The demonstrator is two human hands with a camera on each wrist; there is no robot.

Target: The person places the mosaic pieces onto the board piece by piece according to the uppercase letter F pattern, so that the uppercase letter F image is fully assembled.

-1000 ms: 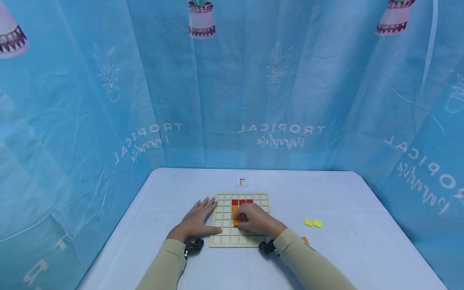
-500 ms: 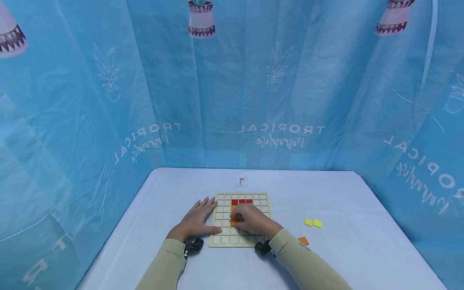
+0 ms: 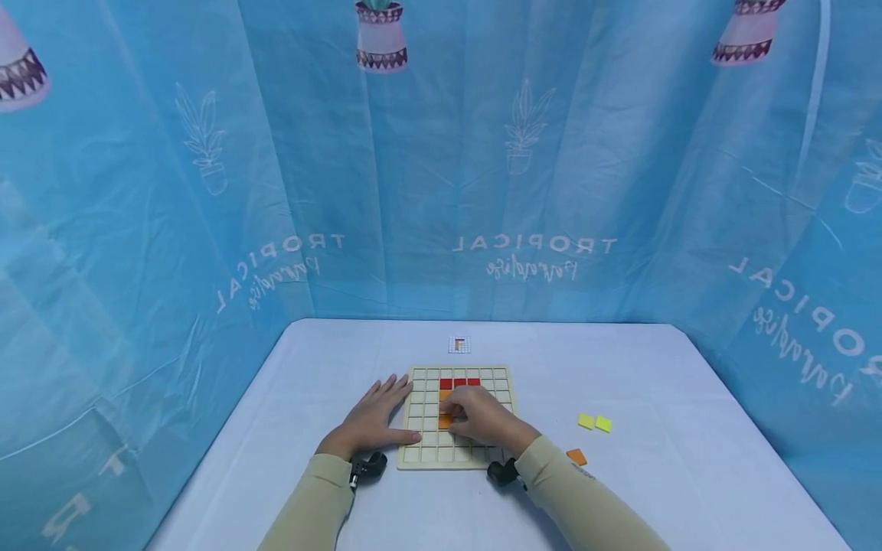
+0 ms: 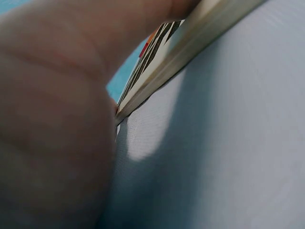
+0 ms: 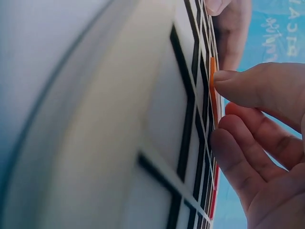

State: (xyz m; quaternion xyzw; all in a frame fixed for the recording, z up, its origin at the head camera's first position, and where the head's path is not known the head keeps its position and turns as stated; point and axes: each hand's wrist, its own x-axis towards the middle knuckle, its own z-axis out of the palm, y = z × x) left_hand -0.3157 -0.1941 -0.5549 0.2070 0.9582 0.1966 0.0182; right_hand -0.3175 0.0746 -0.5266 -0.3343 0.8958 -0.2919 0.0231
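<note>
In the head view, a pale gridded board (image 3: 430, 456) lies on the table with red tiles (image 3: 460, 383) in a row and orange tiles below their left end. My right hand (image 3: 480, 413) bends over the board, thumb and curled fingers at the lowest orange tile (image 3: 445, 422). In the right wrist view, the thumb touches an orange tile (image 5: 213, 71) lying in the grid, with the other fingertips against the board farther along. My left hand (image 3: 375, 417) rests spread at the board's left side, thumb on its edge. The palm hides part of the left wrist view.
Two yellow tiles (image 3: 595, 422) and a loose orange tile (image 3: 576, 457) lie to the right of the board. Behind the board is a small printed pattern card (image 3: 459, 345). Blue curtains (image 3: 441, 191) hang around the white table (image 3: 331, 352).
The right hand has shifted slightly left with the lowest orange tile, which now lines up with the orange column. The loose orange tile shows more fully. The left hand stays still.
</note>
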